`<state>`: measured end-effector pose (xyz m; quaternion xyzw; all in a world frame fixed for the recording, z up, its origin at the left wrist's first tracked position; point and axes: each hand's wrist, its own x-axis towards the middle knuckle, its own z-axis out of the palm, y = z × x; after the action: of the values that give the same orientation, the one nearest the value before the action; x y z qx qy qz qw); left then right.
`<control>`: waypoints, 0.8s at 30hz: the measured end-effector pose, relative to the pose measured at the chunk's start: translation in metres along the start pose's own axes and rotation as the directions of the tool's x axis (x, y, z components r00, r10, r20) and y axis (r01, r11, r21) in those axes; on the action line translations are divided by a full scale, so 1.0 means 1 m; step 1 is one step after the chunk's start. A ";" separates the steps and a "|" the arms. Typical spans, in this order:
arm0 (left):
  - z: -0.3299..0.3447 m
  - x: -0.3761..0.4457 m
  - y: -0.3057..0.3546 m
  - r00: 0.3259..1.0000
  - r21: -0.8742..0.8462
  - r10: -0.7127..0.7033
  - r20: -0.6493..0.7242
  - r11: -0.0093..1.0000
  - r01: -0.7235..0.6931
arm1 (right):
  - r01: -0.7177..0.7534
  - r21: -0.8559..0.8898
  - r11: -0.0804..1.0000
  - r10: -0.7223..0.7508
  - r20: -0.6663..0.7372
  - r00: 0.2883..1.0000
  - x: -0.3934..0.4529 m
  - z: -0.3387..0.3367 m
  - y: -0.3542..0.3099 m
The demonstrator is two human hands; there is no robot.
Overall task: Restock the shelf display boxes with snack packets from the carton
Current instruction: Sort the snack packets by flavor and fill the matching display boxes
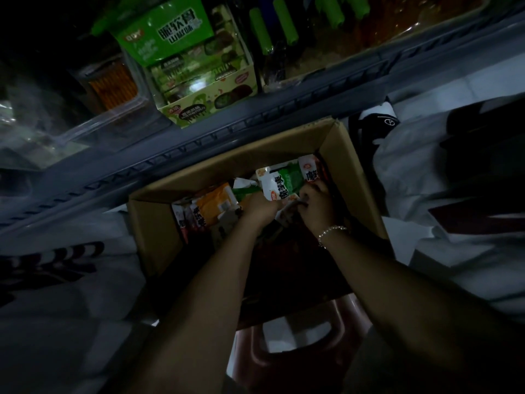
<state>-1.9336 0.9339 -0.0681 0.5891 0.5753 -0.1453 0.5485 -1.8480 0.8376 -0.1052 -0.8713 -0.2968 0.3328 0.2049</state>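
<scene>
Overhead, the grey shelf edge (pixel 255 120) juts out above the far rim of the carton (pixel 352 166), so packets lifted straight up could be knocked against it and dropped; a path outward first would likely be needed. The carton is seen resting on a reddish stool (pixel 298 351), and a hard pull on one side could tip it. On the shelf, the green display box (pixel 210 109) is already seen holding packets, and its raised lid (pixel 164 32) narrows the opening. Inside the carton, the loose snack packets (pixel 278 183) are heaped unevenly. The left hand (pixel 260 209) and right hand (pixel 315 206) are both curled into the heap against a white-and-green packet; in the dim light it cannot be told whether anything is actually gripped.
</scene>
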 end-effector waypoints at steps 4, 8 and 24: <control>-0.002 -0.010 -0.003 1.000 -0.144 0.000 0.029 0.989 0.005 | 0.050 0.079 0.996 -0.053 0.036 0.998 0.002 -0.005 -0.001; -0.009 -0.017 -0.003 1.000 -0.122 0.009 0.024 0.992 -0.006 | 0.112 0.158 0.981 -0.116 0.018 0.993 0.001 -0.008 -0.005; -0.068 -0.070 -0.019 0.976 -0.257 -0.114 -0.183 0.964 0.064 | 0.173 0.258 0.950 -0.181 0.004 0.984 -0.030 -0.016 -0.074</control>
<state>-2.0010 0.9477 0.0032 0.5006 0.6662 -0.0376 0.5515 -1.8833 0.8698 -0.0395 -0.8026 -0.3310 0.3607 0.3408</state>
